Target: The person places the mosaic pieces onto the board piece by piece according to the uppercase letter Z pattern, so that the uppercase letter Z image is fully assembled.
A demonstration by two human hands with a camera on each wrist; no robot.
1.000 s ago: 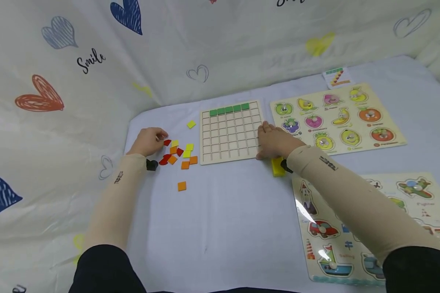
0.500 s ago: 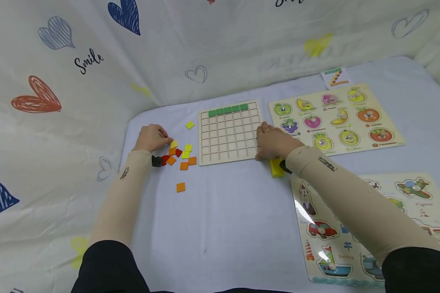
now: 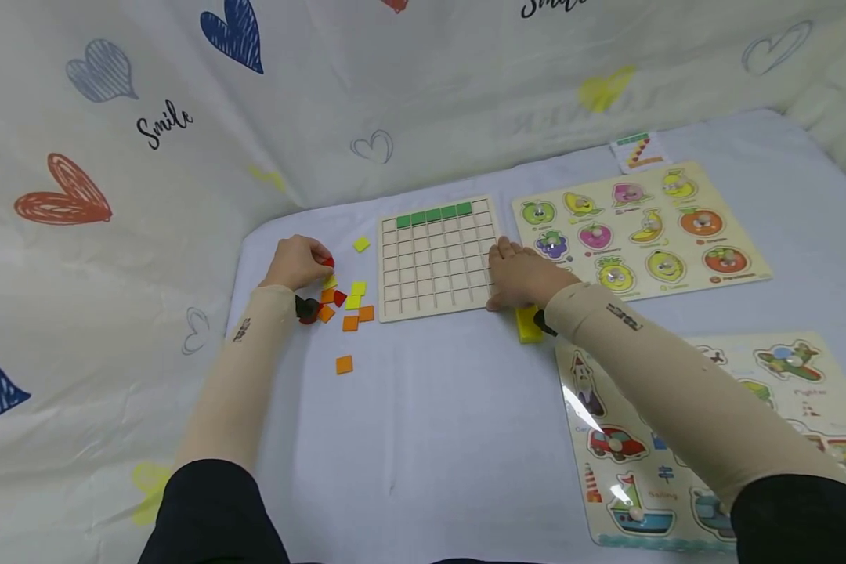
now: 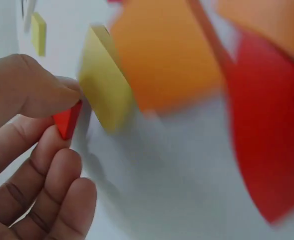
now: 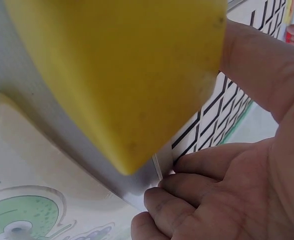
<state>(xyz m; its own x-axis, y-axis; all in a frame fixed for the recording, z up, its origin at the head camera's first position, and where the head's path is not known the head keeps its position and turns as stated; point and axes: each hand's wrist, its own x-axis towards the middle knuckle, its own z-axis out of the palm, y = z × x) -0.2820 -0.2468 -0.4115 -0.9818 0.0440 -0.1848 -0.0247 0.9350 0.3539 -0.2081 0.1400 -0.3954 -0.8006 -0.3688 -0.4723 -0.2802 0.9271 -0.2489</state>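
My left hand [image 3: 298,262] pinches a red tile [image 4: 67,121] between thumb and fingers, at the far-left edge of a loose group of tiles. Right beside its fingertips is a yellow tile [image 4: 104,80]. Orange tiles [image 3: 350,323] and another red tile [image 3: 340,298] lie close by. My right hand [image 3: 525,274] rests at the right edge of a wooden grid board [image 3: 437,262], its fingers along that side and its thumb toward the near corner. Green tiles [image 3: 433,215] fill part of the board's top row.
A yellow block [image 3: 528,325] stands under my right wrist. Beyond that hand lies a fruit puzzle board [image 3: 634,227], with a small pattern card [image 3: 638,152] behind it. A vehicle puzzle board [image 3: 634,462] sits partly beneath my right forearm. One orange tile [image 3: 344,365] lies nearer me.
My left hand has moved slightly right and picked up a red tile from the group, now pinched at its fingertips. The right hand has stayed at the board's edge.
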